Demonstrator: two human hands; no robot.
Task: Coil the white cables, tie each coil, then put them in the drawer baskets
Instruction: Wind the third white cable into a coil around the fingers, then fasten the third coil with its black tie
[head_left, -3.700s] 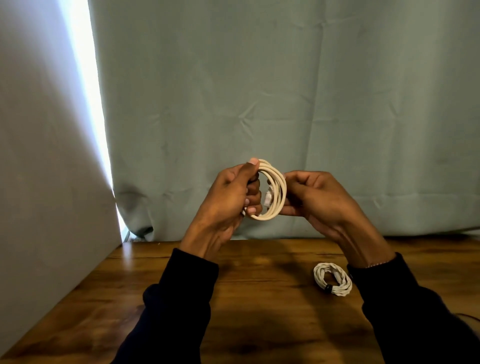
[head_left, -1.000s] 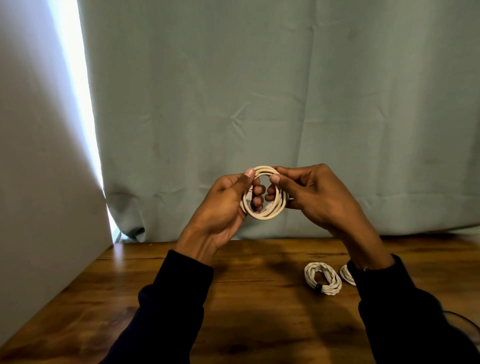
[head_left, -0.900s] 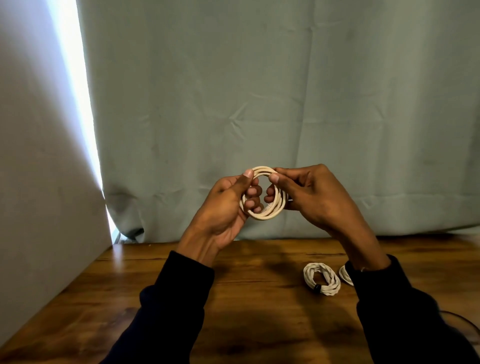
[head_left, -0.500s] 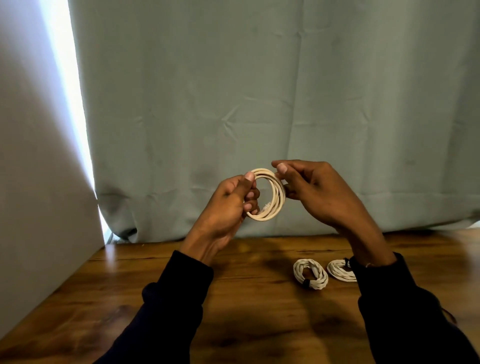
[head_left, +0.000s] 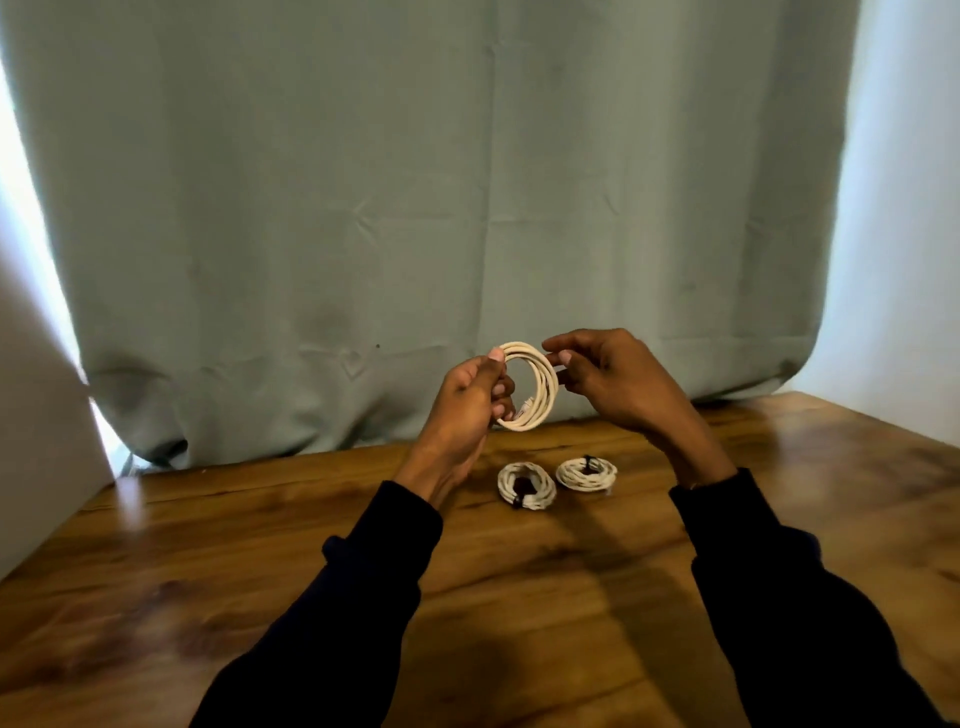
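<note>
- Coil of white cable (head_left: 535, 387), several loops stacked into one ring, is held up in the air above the wooden table (head_left: 519, 597), in front of the grey-green curtain (head_left: 415, 208).
- My left hand (head_left: 467, 405) is closed around the ring's near side, thumb on top and fingers curled through the centre. A connector end seems to sit inside the loop near those fingers, though it is too small for me to be sure.
- My right hand (head_left: 618, 384) pinches the ring's top right edge between thumb and fingertips, the other fingers loosely spread.
- No tie is visible on this coil, so I judge the step in hand to be finishing the coil and getting ready to bind it.
- Two finished coils lie on the table just below, side by side and nearly touching: the left coil (head_left: 525, 486) and the right coil (head_left: 587, 474), each with a dark tie around it.
- Next move, as I read it, calls for a tie wrapped around the loops while one hand keeps them from springing apart. No spare tie and no drawer baskets are in view.
</note>
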